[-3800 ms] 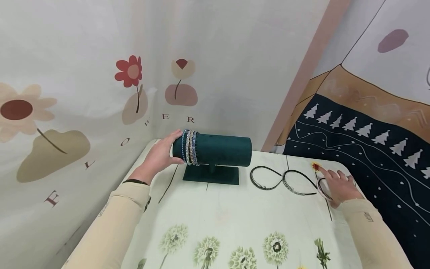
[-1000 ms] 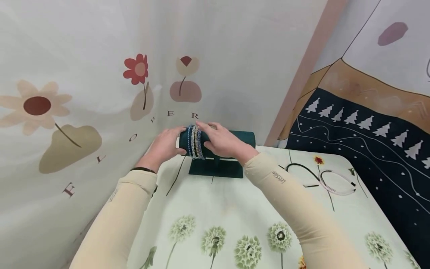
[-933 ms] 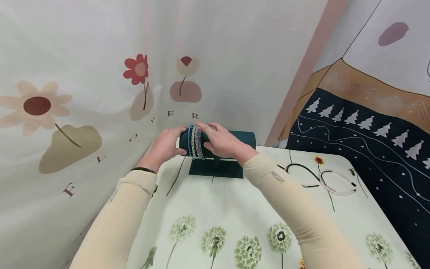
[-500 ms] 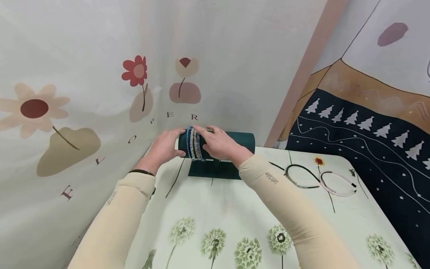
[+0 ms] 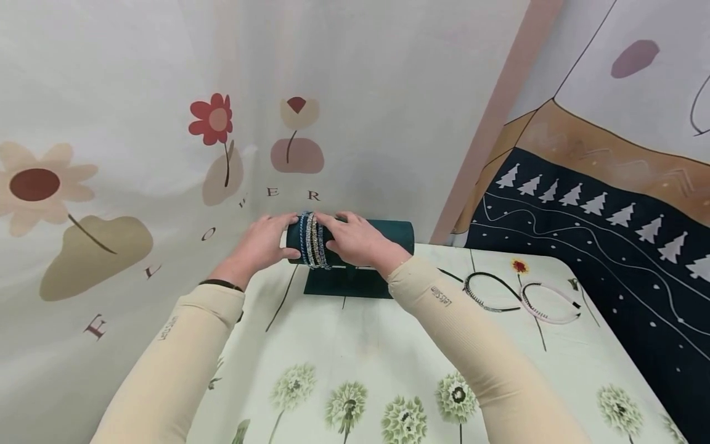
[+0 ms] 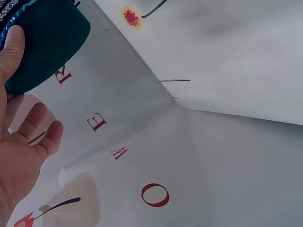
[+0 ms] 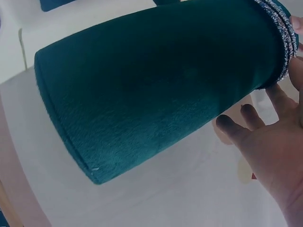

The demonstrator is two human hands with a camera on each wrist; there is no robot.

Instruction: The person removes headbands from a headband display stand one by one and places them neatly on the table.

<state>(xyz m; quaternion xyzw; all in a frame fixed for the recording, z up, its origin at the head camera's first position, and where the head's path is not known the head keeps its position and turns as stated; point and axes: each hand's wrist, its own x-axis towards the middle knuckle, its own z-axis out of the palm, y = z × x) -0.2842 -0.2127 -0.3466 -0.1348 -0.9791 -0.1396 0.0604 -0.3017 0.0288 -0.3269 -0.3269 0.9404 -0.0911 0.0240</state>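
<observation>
A dark green velvet roll stand lies crosswise near the back of the table, on a flat base. Several glittery headbands, blue and silver, are looped round its left end. My left hand holds that end, thumb in front by the blue braided band and fingers over the top. Its other fingers spread off the roll in the left wrist view. Just right of the headbands, my right hand holds them at thumb and index finger. The remaining fingers of this hand fan out beside the velvet.
Right of the stand, a black toothed headband and a pale pink headband lie on the flower-print cloth. Another black headband is mostly hidden by my right forearm. A printed curtain hangs right behind the stand.
My right hand has left the pink headband on the right and come over to the headbands on the roll. The left hand stays at the roll's end. Lately both hands barely shift.
</observation>
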